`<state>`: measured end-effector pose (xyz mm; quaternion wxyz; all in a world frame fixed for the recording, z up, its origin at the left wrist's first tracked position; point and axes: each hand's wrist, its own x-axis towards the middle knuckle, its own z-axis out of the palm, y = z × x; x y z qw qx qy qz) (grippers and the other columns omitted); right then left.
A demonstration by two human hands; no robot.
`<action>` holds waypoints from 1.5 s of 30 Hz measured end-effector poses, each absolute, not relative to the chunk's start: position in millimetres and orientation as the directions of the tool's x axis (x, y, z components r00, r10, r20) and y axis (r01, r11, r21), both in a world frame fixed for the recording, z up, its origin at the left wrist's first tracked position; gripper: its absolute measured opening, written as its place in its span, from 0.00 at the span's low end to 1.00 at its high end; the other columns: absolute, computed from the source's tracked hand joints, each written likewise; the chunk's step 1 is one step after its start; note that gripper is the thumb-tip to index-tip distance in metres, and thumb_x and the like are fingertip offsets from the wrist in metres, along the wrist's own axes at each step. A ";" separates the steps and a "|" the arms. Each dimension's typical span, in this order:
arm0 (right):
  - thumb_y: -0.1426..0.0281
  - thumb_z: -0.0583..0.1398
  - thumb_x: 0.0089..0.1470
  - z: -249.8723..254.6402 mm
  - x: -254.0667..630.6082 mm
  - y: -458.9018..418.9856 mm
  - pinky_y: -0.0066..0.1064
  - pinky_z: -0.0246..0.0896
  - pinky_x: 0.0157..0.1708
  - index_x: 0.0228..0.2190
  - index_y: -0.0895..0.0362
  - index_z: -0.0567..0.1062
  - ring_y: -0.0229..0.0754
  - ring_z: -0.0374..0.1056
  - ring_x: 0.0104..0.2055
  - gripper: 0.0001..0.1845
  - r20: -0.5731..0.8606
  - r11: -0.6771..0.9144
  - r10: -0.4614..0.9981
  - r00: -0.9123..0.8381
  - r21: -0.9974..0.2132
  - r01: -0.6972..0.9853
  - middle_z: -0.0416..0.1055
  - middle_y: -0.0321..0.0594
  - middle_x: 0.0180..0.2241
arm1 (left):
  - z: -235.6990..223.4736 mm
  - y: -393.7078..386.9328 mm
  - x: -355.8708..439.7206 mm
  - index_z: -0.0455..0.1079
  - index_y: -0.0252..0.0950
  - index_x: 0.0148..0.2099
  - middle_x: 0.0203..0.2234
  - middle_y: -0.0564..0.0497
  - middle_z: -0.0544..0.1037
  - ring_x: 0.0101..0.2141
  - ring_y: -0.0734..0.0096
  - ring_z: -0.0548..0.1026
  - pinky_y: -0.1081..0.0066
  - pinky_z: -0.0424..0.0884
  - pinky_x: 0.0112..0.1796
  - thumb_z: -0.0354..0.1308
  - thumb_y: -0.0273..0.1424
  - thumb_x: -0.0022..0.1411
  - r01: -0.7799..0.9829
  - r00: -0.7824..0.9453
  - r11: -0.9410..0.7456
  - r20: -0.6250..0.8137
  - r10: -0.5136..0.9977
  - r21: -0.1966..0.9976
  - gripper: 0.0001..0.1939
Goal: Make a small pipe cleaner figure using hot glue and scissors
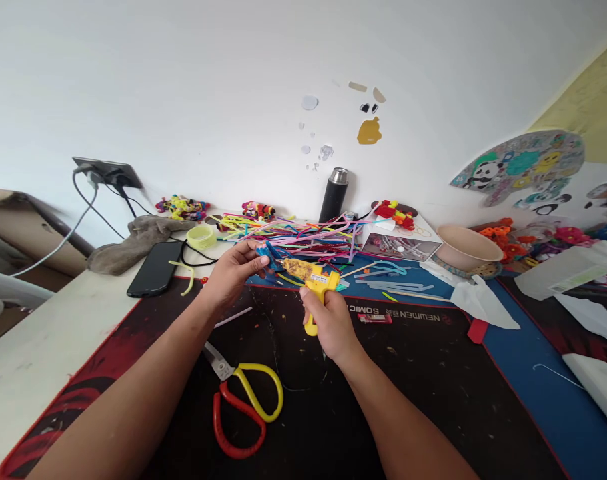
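Observation:
My right hand (328, 321) grips a yellow hot glue gun (319, 283) whose stained nozzle points left. Pinched in the fingers of my left hand (238, 268) is a small blue pipe-cleaner piece (269, 255), held close to the nozzle tip; whether the two touch I cannot tell. Below my hands, scissors (228, 377) with one red and one yellow handle lie on the black desk mat (383, 400), their blade tips hidden by my left arm. Behind the hands spreads a heap of coloured pipe cleaners (303, 233).
A phone (156, 270) and a yellow tape roll (202, 237) lie to the left. At the back stands a black thermos (335, 195). Clear glue sticks (393, 283), a beige bowl (468, 250) and a crumpled tissue (485, 303) are on the right. A cord crosses the mat.

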<state>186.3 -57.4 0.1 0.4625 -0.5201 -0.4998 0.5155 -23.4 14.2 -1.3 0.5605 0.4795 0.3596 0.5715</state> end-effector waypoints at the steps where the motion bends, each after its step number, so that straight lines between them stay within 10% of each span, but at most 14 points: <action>1: 0.44 0.66 0.52 0.3 186.3 -57.5 0.32 0.60 0.21 0.15 0.52 0.68 0.42 0.65 0.20 0.30 -0.074 -0.073 0.997 -0.029 -0.996 0.043 0.66 0.37 0.15 | -1.3 14.2 -23.3 0.77 0.37 0.35 0.24 0.54 0.80 0.24 0.71 0.76 0.72 0.73 0.28 0.84 0.42 0.46 -0.297 0.084 -0.114 0.145 0.986 0.948 0.23; 45: 0.47 0.64 0.52 -5.0 185.7 -57.0 0.31 0.57 0.23 0.19 0.53 0.69 0.40 0.63 0.22 0.25 -0.085 -0.080 0.996 -0.039 -0.991 0.105 0.67 0.36 0.18 | 0.2 16.8 -24.6 0.81 0.36 0.37 0.29 0.52 0.82 0.27 0.73 0.77 0.75 0.74 0.28 0.86 0.41 0.43 -0.370 -0.018 -0.136 0.139 0.990 0.919 0.24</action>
